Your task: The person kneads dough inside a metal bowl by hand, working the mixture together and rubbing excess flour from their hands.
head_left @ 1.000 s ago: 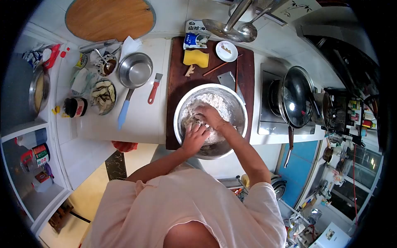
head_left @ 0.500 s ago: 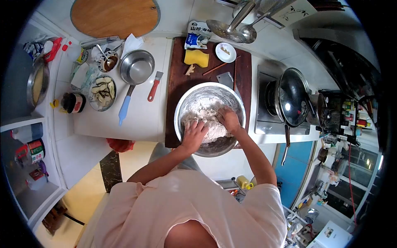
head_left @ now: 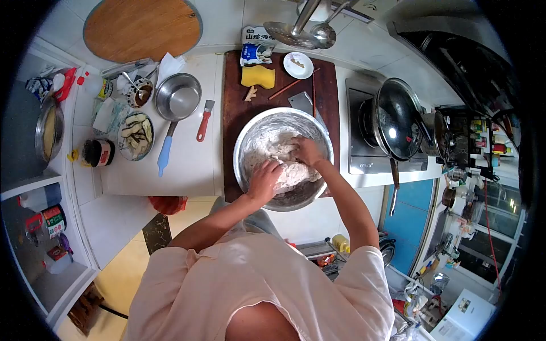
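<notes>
A wide metal bowl [head_left: 307, 198] stands on the dark wooden board, its inner wall smeared with flour. In it lies a rough, pale mass of dough [head_left: 292, 175], with loose crumbly bits at the far side. My left hand [head_left: 264, 181] is on the near left of the dough, fingers curled over it. On the right, my right hand [head_left: 307, 152] reaches in over the rim with bent fingers gripping the dough; its fingertips are partly hidden. Just behind the bowl lies a cleaver [head_left: 301, 102], partly covered by the rim.
The board [head_left: 233, 119] also bears a yellow sponge [head_left: 258, 77], a ginger piece [head_left: 251, 93], chopsticks [head_left: 285, 89] and a small white plate [head_left: 298, 73]. Left are a saucepan [head_left: 178, 96], a red-handled scraper [head_left: 204, 122] and a bowl of sliced food [head_left: 136, 136]. A lidded wok [head_left: 398, 119] sits right.
My hands have shifted within the bowl, the left one further onto the dough and the right one deeper in. The dough looks more gathered towards the near right. The whole view has shifted slightly.
</notes>
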Tool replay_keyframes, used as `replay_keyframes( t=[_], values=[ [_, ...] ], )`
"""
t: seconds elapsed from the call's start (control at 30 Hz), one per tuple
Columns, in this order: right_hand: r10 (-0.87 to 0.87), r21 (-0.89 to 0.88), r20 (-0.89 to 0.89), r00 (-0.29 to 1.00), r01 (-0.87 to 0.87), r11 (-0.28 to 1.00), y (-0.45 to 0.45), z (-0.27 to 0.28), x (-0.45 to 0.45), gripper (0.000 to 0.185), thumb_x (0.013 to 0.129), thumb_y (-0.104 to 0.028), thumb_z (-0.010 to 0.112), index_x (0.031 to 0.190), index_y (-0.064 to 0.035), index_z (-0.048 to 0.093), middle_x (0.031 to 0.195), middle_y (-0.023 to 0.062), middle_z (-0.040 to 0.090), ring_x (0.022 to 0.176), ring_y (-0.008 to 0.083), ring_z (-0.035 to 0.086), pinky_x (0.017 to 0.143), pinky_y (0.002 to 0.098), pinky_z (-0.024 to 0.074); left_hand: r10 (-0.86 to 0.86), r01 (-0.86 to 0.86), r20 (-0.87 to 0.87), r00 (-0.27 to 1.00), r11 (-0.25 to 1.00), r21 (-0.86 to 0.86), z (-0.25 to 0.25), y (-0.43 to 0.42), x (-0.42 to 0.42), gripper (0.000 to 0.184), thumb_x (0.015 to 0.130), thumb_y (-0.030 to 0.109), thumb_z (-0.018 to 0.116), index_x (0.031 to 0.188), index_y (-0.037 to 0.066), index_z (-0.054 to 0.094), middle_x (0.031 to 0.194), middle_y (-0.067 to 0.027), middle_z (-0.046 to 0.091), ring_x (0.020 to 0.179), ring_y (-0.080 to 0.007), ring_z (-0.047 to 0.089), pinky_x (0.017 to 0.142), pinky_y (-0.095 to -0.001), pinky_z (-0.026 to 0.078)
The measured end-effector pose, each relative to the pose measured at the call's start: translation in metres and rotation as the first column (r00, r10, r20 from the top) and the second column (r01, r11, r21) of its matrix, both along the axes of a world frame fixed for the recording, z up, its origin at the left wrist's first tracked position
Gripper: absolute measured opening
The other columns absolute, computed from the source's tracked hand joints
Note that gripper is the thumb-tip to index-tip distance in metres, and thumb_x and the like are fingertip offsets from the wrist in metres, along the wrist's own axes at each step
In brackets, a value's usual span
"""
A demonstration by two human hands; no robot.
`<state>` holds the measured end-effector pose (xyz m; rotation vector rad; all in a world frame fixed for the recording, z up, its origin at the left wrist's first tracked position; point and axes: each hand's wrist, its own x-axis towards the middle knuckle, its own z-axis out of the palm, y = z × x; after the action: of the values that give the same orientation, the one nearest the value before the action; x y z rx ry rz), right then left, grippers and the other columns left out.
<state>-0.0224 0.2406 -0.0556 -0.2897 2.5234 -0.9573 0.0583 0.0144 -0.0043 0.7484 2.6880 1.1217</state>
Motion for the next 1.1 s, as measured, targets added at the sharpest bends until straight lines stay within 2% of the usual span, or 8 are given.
replay_keyframes(
  t=[0.2,0.3,0.47,0.83,0.87,0.93,1.0,1.1],
  values=[
    [-0.218,-0.231,0.284,0.934,0.287,0.93,0.035,-0.005,0.017,0.039,0.072,-0.002,0.069,0.11,0.0001,0.061,0.104,0.0188,0.066,0.096,0.0289,0.063,0.086,0.0371,0.0467,0.291,-0.45,0.44,0.849,0.836,0.315,0.0,-0.001,0.005,0.046,0.072,0.009,0.073,0.114,-0.001,0.057,0.1,-0.0136,0.063,0.095,-0.0256,0.06,0.087,-0.0363,0.046],
    [-0.099,-0.041,-0.176,0.979,0.093,0.995,0.039,-0.001,0.018,0.038,0.073,-0.002,0.069,0.11,-0.0004,0.062,0.107,0.0208,0.065,0.098,0.033,0.063,0.086,0.0384,0.0471,0.162,-0.597,0.707,0.689,0.68,0.426,-0.055,-0.016,-0.002,0.046,0.087,0.006,0.061,0.129,-0.002,0.043,0.111,-0.0102,0.061,0.094,-0.0163,0.061,0.08,-0.0288,0.05],
    [-0.069,0.141,-0.137,0.988,0.088,0.986,0.035,-0.003,0.017,0.034,0.075,-0.004,0.066,0.108,-0.003,0.065,0.111,0.019,0.063,0.106,0.0369,0.058,0.093,0.0371,0.0452,0.201,-0.746,0.785,0.586,0.512,0.426,-0.044,-0.021,-0.02,0.044,0.089,0.009,0.06,0.129,-0.004,0.044,0.116,-0.0119,0.059,0.102,-0.017,0.057,0.088,-0.029,0.046],
    [-0.397,-0.133,-0.189,0.898,0.377,0.917,0.022,0.064,0.063,0.031,0.072,0.003,0.066,0.103,0.002,0.063,0.092,0.0143,0.067,0.081,0.0224,0.064,0.075,0.0327,0.0505,0.437,-0.567,0.639,0.633,0.824,-0.001,-0.067,0.002,-0.066,0.079,0.086,0.043,0.06,0.137,-0.01,0.032,0.137,-0.0303,0.041,0.13,-0.037,0.04,0.108,-0.0376,0.031],
    [-0.449,-0.2,-0.08,0.89,0.427,0.882,0.01,0.064,0.071,0.032,0.075,0.0,0.066,0.106,0.0004,0.061,0.102,0.0167,0.064,0.091,0.0279,0.062,0.079,0.0338,0.0493,0.375,-0.474,0.648,0.663,0.88,-0.024,-0.058,0.001,-0.07,0.093,0.083,0.052,0.06,0.138,-0.014,0.025,0.142,-0.0327,0.032,0.135,-0.0375,0.032,0.113,-0.0368,0.024],
    [-0.542,-0.408,0.679,0.496,0.868,0.283,-0.023,0.067,0.074,0.035,0.08,-0.006,0.064,0.114,-0.0029,0.057,0.116,0.0186,0.06,0.101,0.0371,0.059,0.085,0.0378,0.0483,0.304,-0.351,0.606,0.735,0.935,-0.044,-0.057,-0.002,-0.077,0.095,0.082,0.054,0.061,0.138,-0.014,0.025,0.142,-0.0328,0.031,0.135,-0.0375,0.032,0.113,-0.0364,0.025],
    [-0.355,-0.239,-0.201,0.913,0.306,0.922,-0.044,0.036,0.091,0.038,0.08,-0.009,0.066,0.116,-0.0041,0.056,0.116,0.0204,0.058,0.106,0.0396,0.056,0.092,0.0431,0.0447,0.271,-0.243,0.579,0.769,0.962,-0.127,-0.065,-0.007,-0.086,0.096,0.081,0.053,0.063,0.141,-0.01,0.024,0.144,-0.0313,0.03,0.136,-0.0361,0.032,0.112,-0.036,0.026],
    [-0.31,-0.08,-0.415,0.855,0.305,0.949,-0.048,0.055,0.093,0.041,0.079,-0.011,0.067,0.119,-0.0046,0.055,0.116,0.0226,0.058,0.109,0.0407,0.054,0.095,0.0447,0.0419,0.208,-0.161,0.604,0.769,0.978,-0.131,-0.036,-0.011,-0.099,0.102,0.078,0.059,0.065,0.142,-0.008,0.023,0.146,-0.0285,0.029,0.136,-0.0357,0.031,0.112,-0.0357,0.026]
  ],
)
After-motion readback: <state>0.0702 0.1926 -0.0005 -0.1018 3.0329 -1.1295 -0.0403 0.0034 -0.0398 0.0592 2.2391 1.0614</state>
